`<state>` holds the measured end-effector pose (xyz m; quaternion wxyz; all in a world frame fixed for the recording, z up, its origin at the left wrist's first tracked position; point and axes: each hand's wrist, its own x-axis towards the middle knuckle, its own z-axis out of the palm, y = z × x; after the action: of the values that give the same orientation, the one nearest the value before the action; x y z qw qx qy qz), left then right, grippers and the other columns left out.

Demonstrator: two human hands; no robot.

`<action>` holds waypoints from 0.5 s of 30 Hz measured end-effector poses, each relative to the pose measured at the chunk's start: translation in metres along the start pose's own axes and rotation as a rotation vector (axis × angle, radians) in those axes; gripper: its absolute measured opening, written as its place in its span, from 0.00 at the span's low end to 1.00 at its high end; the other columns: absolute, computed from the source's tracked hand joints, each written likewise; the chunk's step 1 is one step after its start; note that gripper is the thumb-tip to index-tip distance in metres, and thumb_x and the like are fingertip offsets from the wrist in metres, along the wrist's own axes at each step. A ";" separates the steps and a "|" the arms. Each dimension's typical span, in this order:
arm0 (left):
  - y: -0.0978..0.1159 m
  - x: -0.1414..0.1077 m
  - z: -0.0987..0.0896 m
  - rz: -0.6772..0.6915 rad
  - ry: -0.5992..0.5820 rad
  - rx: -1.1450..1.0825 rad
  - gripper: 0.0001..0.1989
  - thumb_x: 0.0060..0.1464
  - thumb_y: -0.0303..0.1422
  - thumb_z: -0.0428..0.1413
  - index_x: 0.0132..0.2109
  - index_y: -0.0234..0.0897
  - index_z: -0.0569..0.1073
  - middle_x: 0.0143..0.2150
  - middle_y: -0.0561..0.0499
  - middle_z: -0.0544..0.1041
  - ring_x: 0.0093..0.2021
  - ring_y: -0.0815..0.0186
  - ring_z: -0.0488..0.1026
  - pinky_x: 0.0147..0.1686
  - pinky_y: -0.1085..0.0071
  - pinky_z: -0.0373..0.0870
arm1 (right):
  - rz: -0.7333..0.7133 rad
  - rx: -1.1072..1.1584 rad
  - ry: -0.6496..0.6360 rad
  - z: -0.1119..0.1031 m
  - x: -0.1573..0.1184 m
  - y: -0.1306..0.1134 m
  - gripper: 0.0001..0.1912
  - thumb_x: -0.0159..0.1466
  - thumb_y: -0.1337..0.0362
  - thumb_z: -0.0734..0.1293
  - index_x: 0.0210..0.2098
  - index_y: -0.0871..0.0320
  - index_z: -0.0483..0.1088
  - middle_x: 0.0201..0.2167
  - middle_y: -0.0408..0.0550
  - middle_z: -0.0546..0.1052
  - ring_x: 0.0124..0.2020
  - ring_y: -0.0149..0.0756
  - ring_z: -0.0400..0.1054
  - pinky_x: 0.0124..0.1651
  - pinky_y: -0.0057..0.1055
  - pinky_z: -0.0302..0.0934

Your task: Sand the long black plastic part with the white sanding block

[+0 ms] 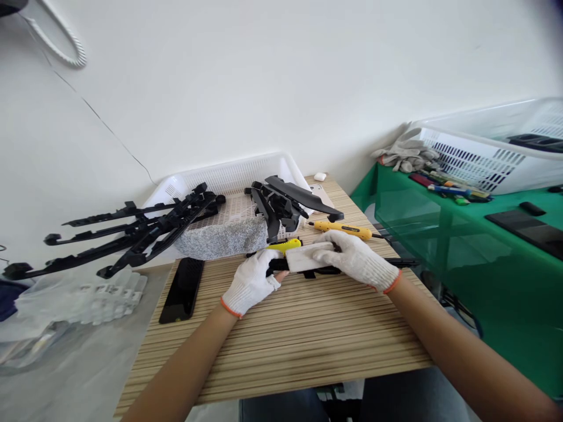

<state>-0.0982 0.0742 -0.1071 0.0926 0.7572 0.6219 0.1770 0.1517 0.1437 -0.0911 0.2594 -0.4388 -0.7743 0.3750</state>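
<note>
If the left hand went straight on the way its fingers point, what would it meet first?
Probably the yellow tool just ahead of the left hand; depth is unclear, and the two may already touch.

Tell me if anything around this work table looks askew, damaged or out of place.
Long black parts jut askew past the left side of the white basket and the table, looking precarious. On the left hand, a bare thumb tip pokes from the white glove, possibly through a cut or tear. No spill shows.
</note>
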 end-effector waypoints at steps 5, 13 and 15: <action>0.001 0.000 -0.001 0.005 0.002 0.011 0.17 0.54 0.38 0.60 0.50 0.40 0.72 0.46 0.47 0.79 0.45 0.57 0.78 0.41 0.64 0.74 | -0.010 0.002 -0.026 0.000 0.001 0.003 0.12 0.57 0.58 0.68 0.38 0.57 0.73 0.35 0.46 0.78 0.38 0.41 0.72 0.42 0.36 0.67; 0.001 0.001 0.001 0.008 0.018 0.024 0.17 0.52 0.35 0.61 0.50 0.40 0.72 0.47 0.48 0.79 0.45 0.58 0.78 0.42 0.65 0.75 | -0.075 -0.063 -0.062 0.001 0.002 0.005 0.10 0.59 0.57 0.67 0.36 0.56 0.75 0.34 0.47 0.78 0.38 0.41 0.71 0.43 0.38 0.66; 0.001 0.001 0.001 0.008 0.022 0.023 0.16 0.52 0.35 0.60 0.49 0.41 0.72 0.46 0.48 0.79 0.45 0.58 0.78 0.42 0.65 0.74 | -0.073 -0.068 -0.013 0.002 0.002 0.006 0.11 0.60 0.57 0.67 0.38 0.56 0.75 0.37 0.48 0.79 0.40 0.42 0.71 0.46 0.39 0.66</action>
<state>-0.0965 0.0745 -0.1073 0.0764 0.7587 0.6219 0.1783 0.1522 0.1471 -0.0971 0.2528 -0.4163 -0.8038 0.3417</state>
